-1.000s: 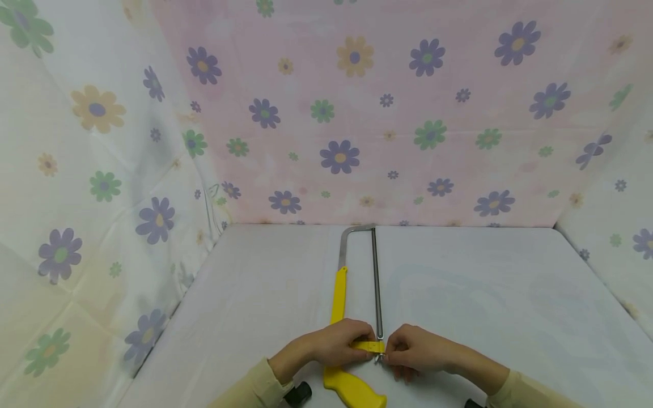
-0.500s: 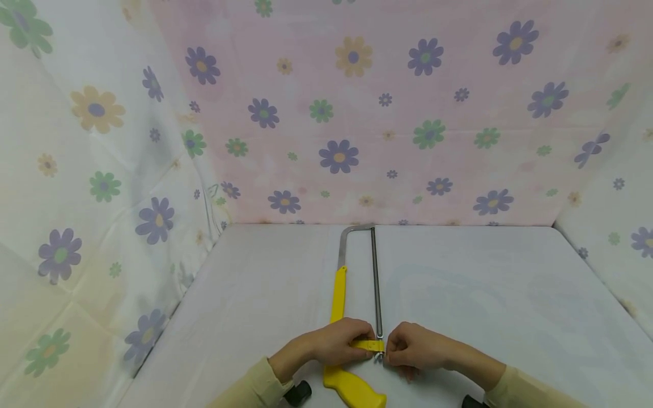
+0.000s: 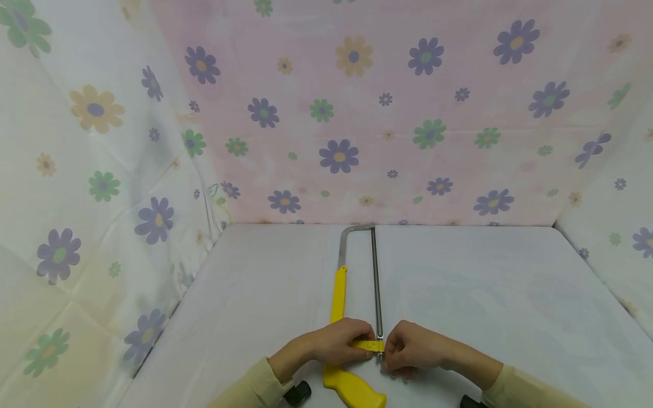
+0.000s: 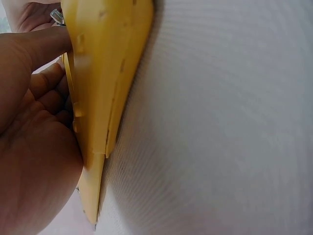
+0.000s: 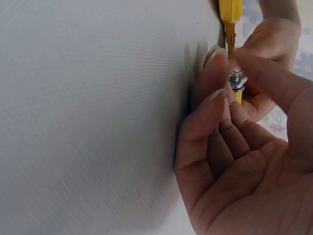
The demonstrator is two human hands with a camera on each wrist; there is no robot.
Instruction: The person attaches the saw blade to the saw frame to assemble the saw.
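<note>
The hacksaw (image 3: 339, 294) lies on the white table (image 3: 490, 294) in front of you, its yellow handle (image 3: 353, 387) towards you and its curved metal end pointing to the back edge. The dark blade (image 3: 377, 283) runs along the right side, roughly parallel to the yellow frame. Your left hand (image 3: 344, 343) crosses over the frame, thumb and fingers closed on the yellow crosspiece (image 3: 369, 345) at the blade's near end — a firm-looking pinch. A metal wing nut (image 4: 57, 16) sticks out just beyond that crosspiece, on your side of it. Your right hand (image 3: 415, 347) is at the nut, fingers curled in and thumb reaching to the fingertips; whether they pinch the nut or only touch it, you can't tell from these views. Both sleeves are pale yellow, with a black device (image 3: 298, 394) beneath the left one. Pink cloth (image 3: 306, 130) with purple, green and orange flowers hangs behind the table.
</note>
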